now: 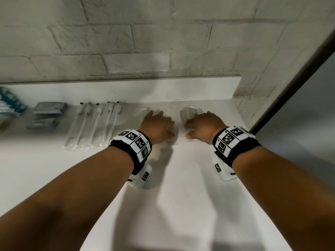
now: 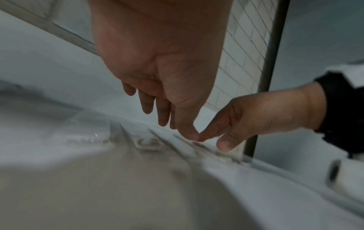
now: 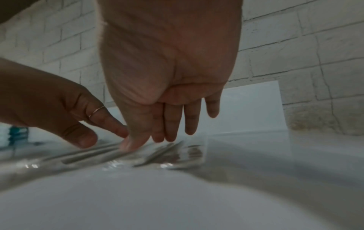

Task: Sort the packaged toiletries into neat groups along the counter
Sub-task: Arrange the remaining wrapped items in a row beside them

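Two clear plastic packets with white items inside lie side by side at the back of the white counter (image 1: 172, 205). My left hand (image 1: 157, 124) lies flat on the left packet (image 1: 155, 111), fingers straight. My right hand (image 1: 204, 124) presses likewise on the right packet (image 1: 190, 111). In the left wrist view the left hand (image 2: 167, 93) points its fingers down at the packets (image 2: 147, 143), its thumb meeting a fingertip of the right hand (image 2: 256, 116). In the right wrist view the right hand (image 3: 173, 87) touches the packets (image 3: 171, 157) with its fingertips, and the left hand (image 3: 59, 107) is beside it.
Left of the hands lie several wrapped white toothbrushes (image 1: 96, 122), then two grey sachets (image 1: 49, 107) (image 1: 42, 123), then teal packets (image 1: 10, 104) at the far left. A brick wall (image 1: 163, 42) backs the counter. A dark frame (image 1: 290, 91) bounds the right side.
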Action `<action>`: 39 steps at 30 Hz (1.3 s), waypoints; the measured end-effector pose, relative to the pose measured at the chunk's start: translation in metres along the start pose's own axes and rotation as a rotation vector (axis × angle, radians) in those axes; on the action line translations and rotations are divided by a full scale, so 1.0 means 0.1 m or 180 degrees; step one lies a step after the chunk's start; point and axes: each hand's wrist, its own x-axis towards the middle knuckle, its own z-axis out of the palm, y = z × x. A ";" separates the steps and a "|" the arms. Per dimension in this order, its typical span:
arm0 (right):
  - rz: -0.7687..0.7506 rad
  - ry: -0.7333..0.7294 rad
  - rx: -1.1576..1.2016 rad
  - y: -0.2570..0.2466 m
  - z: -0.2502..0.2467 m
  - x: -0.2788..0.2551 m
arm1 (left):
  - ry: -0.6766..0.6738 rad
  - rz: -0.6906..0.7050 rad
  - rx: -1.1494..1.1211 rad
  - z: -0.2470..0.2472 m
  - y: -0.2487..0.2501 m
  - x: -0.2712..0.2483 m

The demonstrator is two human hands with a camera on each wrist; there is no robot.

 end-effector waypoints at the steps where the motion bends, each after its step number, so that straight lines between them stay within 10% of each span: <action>1: 0.0003 0.0063 0.0112 -0.02 -0.02 0.00 | 0.0049 -0.0081 -0.0043 -0.02 -0.04 -0.02; 39: -0.0466 -0.0011 -0.0200 -1.02 -0.01 0.33 | -0.0109 -0.0548 -0.0821 0.00 -0.66 -0.42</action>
